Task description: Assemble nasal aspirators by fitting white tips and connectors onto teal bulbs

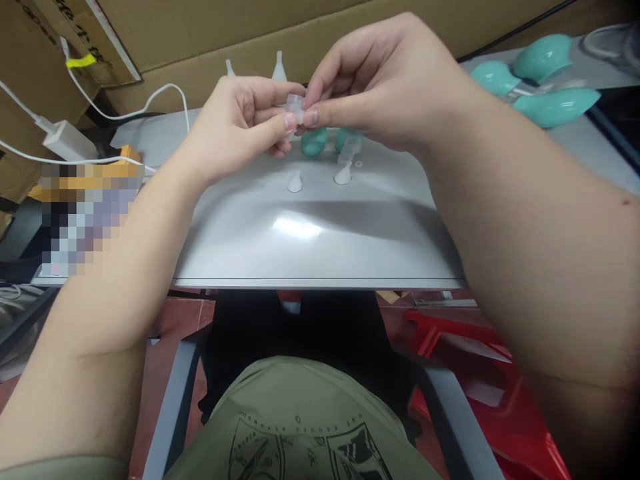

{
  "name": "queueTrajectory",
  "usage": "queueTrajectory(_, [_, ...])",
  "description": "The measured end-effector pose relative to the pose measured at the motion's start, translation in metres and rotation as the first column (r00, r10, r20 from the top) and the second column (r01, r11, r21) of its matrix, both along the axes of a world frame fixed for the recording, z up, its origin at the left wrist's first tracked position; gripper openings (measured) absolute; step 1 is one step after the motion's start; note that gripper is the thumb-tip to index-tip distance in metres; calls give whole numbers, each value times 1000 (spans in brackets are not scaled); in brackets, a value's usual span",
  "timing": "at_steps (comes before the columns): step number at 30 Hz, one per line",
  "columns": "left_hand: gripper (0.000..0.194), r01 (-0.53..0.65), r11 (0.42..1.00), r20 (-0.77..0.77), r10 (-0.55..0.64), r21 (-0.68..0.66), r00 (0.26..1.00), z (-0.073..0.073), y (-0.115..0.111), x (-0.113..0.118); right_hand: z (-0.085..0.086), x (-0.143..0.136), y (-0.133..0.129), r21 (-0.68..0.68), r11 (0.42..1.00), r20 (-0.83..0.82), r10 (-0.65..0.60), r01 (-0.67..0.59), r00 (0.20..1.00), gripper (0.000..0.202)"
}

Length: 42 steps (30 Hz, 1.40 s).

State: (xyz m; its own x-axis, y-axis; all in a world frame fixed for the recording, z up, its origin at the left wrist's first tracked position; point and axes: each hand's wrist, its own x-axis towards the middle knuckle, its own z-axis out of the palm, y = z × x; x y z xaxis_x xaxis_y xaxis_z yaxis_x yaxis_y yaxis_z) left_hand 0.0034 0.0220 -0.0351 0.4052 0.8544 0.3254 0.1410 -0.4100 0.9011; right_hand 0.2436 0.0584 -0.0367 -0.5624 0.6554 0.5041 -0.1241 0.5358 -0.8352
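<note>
Over the back of the table, both hands meet at a small translucent plastic fitting (295,103). My left hand (250,117) pinches it between thumb and fingers. From the other side, my right hand (360,93) is closed at the fitting, thumb and index fingertip against its edge; the fingers hide part of it. Below stand two small white cone-shaped nozzles (295,181). A clear plastic piece (349,148) and a tiny white ring (359,164) are near the right one. Two teal rubber bulbs (314,142) sit just behind.
Taller white nozzles (279,67) stand at the back by the cardboard (200,33). More teal bulbs (545,60) lie at the far right. A white charger (70,140) with cables and an orange object (110,170) are at left. A red plastic stool (480,380) is below.
</note>
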Motion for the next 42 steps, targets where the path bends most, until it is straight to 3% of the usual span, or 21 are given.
queueTrajectory(8, [19, -46, 998, -58, 48, 31, 997, 3, -5, 2, -1, 1, -4, 20, 997, 43, -79, 78, 996, 67])
queueTrajectory(14, [23, -71, 997, -149, 73, 21, 986, 4, -7, 3, -9, -1, 7, 125, 992, 63, 16, -24, 998, 70])
queueTrajectory(17, [15, -44, 997, -90, 49, 58, 995, 0, 0, 1, -10, -2, 11, 195, 981, 27, 8, -13, 1000, 74])
queueTrajectory(20, [2, 60, 997, 26, -61, 57, 998, -3, 6, -2, -6, 3, 10, 278, 960, 21, -22, 15, 1000, 59])
queueTrajectory(23, [8, 185, 983, 121, -182, -19, 976, -3, 9, -5, -1, 10, 6, 348, 937, 139, -36, -15, 990, 49])
queueTrajectory(26, [12, 192, 975, 135, -176, -115, 975, -3, 10, -6, 1, 11, 3, 343, 938, 211, -19, -56, 977, 34])
queueTrajectory(29, [7, 145, 982, 93, -134, -124, 987, -6, 12, -7, 1, 7, 2, 309, 951, 223, -78, 5, 972, 20])
queueTrajectory(33, [12, 128, 992, 55, -127, -16, 990, -8, 13, -10, 2, 5, 2, 438, 886, 233, -274, 150, 933, 17])
queueTrajectory(37, [35, 81, 995, 68, -77, -62, 995, -7, 10, -10, 3, 6, -2, 576, 805, 260, -344, 141, 902, 17])
queueTrajectory(42, [19, 68, 992, 114, -56, -107, 992, -7, 9, -7, 2, 4, -5, 630, 760, 266, -404, 159, 876, 24])
